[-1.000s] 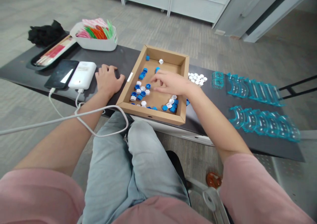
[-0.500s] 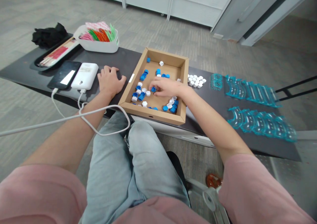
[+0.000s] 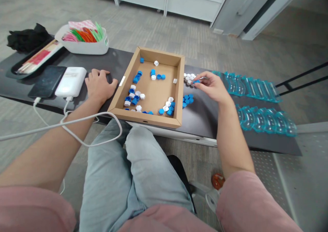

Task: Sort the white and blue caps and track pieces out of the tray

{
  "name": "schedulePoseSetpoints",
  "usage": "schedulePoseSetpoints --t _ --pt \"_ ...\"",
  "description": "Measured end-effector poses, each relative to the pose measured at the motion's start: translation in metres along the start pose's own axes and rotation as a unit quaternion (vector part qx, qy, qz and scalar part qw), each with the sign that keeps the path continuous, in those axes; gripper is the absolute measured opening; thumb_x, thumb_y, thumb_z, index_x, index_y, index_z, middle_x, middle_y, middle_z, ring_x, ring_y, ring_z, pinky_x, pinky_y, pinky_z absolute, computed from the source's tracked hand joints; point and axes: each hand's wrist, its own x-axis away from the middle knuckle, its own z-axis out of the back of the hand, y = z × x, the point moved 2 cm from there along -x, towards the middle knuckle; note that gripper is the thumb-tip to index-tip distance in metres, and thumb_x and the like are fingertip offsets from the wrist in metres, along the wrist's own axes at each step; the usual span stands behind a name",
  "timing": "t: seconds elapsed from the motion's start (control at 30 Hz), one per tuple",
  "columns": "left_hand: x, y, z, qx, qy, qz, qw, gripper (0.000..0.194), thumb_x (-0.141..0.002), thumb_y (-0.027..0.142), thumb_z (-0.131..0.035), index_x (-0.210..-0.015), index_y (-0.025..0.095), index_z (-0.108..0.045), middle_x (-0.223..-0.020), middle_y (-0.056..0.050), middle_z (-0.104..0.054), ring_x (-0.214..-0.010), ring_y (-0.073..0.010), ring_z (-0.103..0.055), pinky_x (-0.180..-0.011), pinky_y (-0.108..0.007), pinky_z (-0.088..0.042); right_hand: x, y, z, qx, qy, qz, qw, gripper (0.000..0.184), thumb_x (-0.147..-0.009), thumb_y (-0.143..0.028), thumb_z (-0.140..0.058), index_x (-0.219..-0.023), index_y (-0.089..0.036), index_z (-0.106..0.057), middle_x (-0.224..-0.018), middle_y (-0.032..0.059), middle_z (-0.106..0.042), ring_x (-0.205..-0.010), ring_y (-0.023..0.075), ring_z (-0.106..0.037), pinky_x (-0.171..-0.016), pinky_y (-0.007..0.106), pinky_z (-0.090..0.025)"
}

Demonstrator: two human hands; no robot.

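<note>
My right hand pinches a small blue hexagonal piece between thumb and fingertips, just right of the cardboard box. Close to its fingertips lies a cluster of white hexagonal pieces on the table. Nearer to me, a group of blue hexagonal pieces sits against the box's right side. Inside the box, blue and white pieces are scattered, mostly along the left and the near right corner. My left hand rests on the table left of the box, fingers spread and holding nothing.
Clear teal plastic parts stand in two rows on the right of the table. On the left are a white power bank, a phone, a white basket and a black tray. A white cable crosses my left forearm.
My right hand has moved right, out of the box, carrying a blue piece to beside the white cluster. The left hand stays on the table. The view has shifted a little to the right.
</note>
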Motion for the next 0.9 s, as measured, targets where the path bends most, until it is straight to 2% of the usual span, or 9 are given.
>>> schedulePoseSetpoints --t 0.1,0.27,0.43,0.53,0.7,0.9 --pt "0.000 0.000 0.001 -0.010 0.000 0.008 1.000 0.077 -0.109 0.046 -0.048 -0.173 0.008 -0.068 -0.175 -0.030 -0.061 -0.166 -0.0490 -0.055 -0.142 -0.064 -0.043 0.005 0.007 -0.007 0.037 -0.022 -0.019 0.999 0.043 -0.082 -0.057 -0.107 -0.096 -0.028 -0.078 -0.102 0.0048 -0.086 -0.099 0.0284 -0.081 -0.096 0.047 -0.073" --pt "-0.001 -0.002 0.001 -0.005 -0.005 0.010 1.000 0.078 -0.111 0.049 -0.046 -0.174 0.009 -0.067 -0.177 -0.029 -0.060 -0.167 -0.0486 -0.054 -0.144 -0.064 -0.041 0.004 0.004 -0.019 0.113 -0.118 -0.017 0.986 0.031 -0.090 -0.055 -0.092 -0.093 -0.027 -0.078 -0.100 0.0070 -0.088 -0.097 0.0299 -0.080 -0.097 0.050 -0.071" --pt "-0.001 -0.003 -0.001 -0.005 -0.002 0.018 1.000 0.077 -0.110 0.049 -0.046 -0.173 0.011 -0.068 -0.179 -0.029 -0.059 -0.167 -0.0495 -0.053 -0.143 -0.064 -0.041 0.005 0.011 -0.023 0.116 -0.113 0.012 0.987 0.026 -0.097 -0.052 -0.083 -0.104 -0.027 -0.077 -0.116 0.0107 -0.089 -0.108 0.0331 -0.081 -0.101 0.053 -0.070" --pt "-0.001 -0.004 -0.002 0.001 0.002 0.017 1.000 0.074 -0.110 0.050 -0.047 -0.172 0.014 -0.068 -0.180 -0.026 -0.060 -0.166 -0.0492 -0.054 -0.142 -0.066 -0.042 0.005 0.013 -0.028 0.102 -0.144 0.025 0.984 0.030 -0.095 -0.049 -0.084 -0.115 -0.028 -0.080 -0.126 0.0117 -0.089 -0.115 0.0349 -0.081 -0.110 0.057 -0.068" --pt "0.001 -0.001 0.001 -0.007 -0.004 0.016 1.000 0.076 -0.111 0.048 -0.046 -0.173 0.010 -0.068 -0.180 -0.028 -0.059 -0.168 -0.0481 -0.054 -0.143 -0.064 -0.042 0.006 0.006 -0.031 0.131 -0.230 0.047 0.963 0.037 -0.089 -0.053 -0.095 -0.113 -0.027 -0.085 -0.125 0.0108 -0.084 -0.123 0.0373 -0.076 -0.122 0.060 -0.062" --pt "0.003 0.005 0.006 -0.012 -0.010 0.022 1.000 0.075 -0.112 0.045 -0.047 -0.174 0.008 -0.067 -0.179 -0.031 -0.058 -0.170 -0.0495 -0.053 -0.145 -0.065 -0.040 0.008 0.000 -0.031 0.141 -0.257 0.038 0.955 0.041 -0.084 -0.054 -0.102 -0.110 -0.027 -0.087 -0.128 0.0093 -0.077 -0.129 0.0380 -0.070 -0.128 0.060 -0.057"
